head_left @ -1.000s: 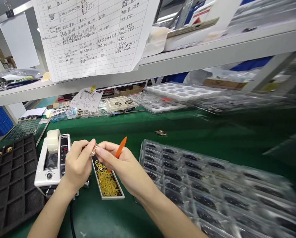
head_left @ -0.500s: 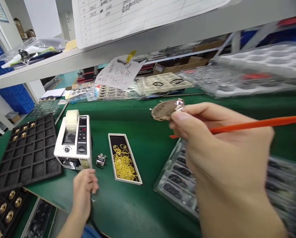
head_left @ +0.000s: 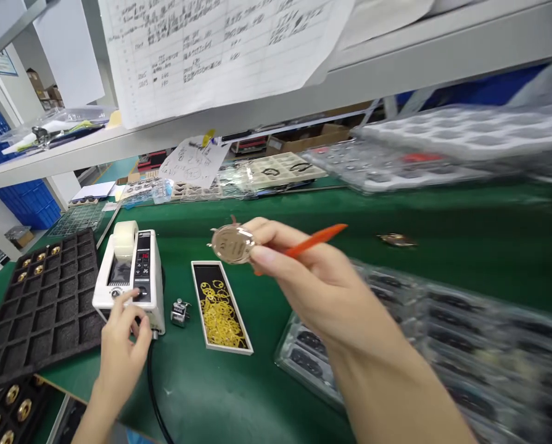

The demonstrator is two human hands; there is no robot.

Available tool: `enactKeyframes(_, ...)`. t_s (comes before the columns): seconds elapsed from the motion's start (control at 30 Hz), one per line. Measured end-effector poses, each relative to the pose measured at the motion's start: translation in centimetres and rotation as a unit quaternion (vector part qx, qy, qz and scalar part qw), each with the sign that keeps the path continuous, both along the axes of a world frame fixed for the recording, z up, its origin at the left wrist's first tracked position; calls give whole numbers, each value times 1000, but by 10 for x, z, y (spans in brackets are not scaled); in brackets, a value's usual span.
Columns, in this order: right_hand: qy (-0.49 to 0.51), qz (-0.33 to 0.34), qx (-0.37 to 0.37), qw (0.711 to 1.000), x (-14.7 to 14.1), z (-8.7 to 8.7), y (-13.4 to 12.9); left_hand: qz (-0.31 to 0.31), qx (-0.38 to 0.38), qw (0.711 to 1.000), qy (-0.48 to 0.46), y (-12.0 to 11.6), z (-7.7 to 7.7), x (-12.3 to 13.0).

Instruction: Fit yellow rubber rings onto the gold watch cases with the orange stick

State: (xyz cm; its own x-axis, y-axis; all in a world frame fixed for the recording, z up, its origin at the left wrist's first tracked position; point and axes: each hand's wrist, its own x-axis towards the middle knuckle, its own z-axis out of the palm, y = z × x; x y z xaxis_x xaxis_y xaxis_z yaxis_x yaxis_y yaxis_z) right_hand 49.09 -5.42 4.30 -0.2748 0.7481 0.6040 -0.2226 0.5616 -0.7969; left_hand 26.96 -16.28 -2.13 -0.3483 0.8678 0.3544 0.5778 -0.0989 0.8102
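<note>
In my right hand [head_left: 298,271], thumb and fingers pinch a round rose-gold watch case [head_left: 232,243], its flat engraved side towards me. The same hand also grips a slim orange stick [head_left: 319,239], which passes between the fingers. My left hand [head_left: 123,333] has its fingers apart at the front of a white tape dispenser [head_left: 148,293]. A fingertip reaches its panel near the lower button; whether it presses is unclear. A metal tally counter [head_left: 180,312] stands right of the dispenser. A white-rimmed tray [head_left: 247,333] of yellow rings lies between my hands.
Left is a black compartment tray [head_left: 39,308] with several gold pieces. Clear plastic trays [head_left: 303,345] of dark parts lie under my right forearm. A small blurred metallic piece [head_left: 397,240] lies on the green mat. A shelf [head_left: 257,102] with papers crosses above.
My left hand has risen to the dispenser's front panel. My right hand has moved left and down in view with the watch case, whose flat side now shows more. The camera view has shifted.
</note>
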Motion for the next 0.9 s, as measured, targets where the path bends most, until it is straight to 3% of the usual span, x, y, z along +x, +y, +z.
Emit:
enactKeyframes(0.07,6,52,-18,998,0,0,5,-32,-53,994,90,7,18,2)
enactKeyframes(0.13,14,94,-48,994,0,0,9,-64,-58,991,107,14,37,5)
enactKeyframes(0.23,29,160,-104,981,-1,-1,15,-151,26,987,56,25,62,12)
enactKeyframes(0.33,33,229,-145,962,-4,-5,19,-239,108,965,-20,36,77,24)
enactKeyframes(0.43,23,268,-151,951,-7,-10,22,-265,137,952,-68,48,78,35)
enactKeyframes(0.57,12,284,-133,949,-10,-15,21,-273,132,951,-60,59,71,39)
enactKeyframes(0.9,-3,281,-134,950,-16,-18,16,-269,93,957,-51,59,66,35)
